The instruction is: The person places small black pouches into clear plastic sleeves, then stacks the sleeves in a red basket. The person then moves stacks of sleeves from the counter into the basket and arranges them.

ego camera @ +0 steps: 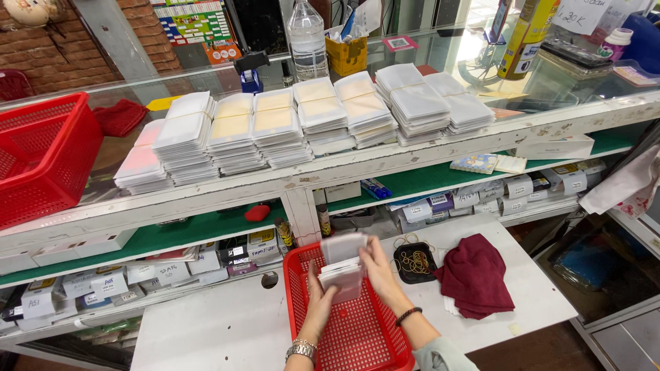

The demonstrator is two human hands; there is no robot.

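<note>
A stack of white packets [342, 266], blurred, held upright above the red basket [357, 336]

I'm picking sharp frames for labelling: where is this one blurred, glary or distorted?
Head view: motion blur smears the small stack of white packets held by the left hand and right hand; window glare washes the glass countertop at upper right; the wide lens bows the counter edge.
</note>
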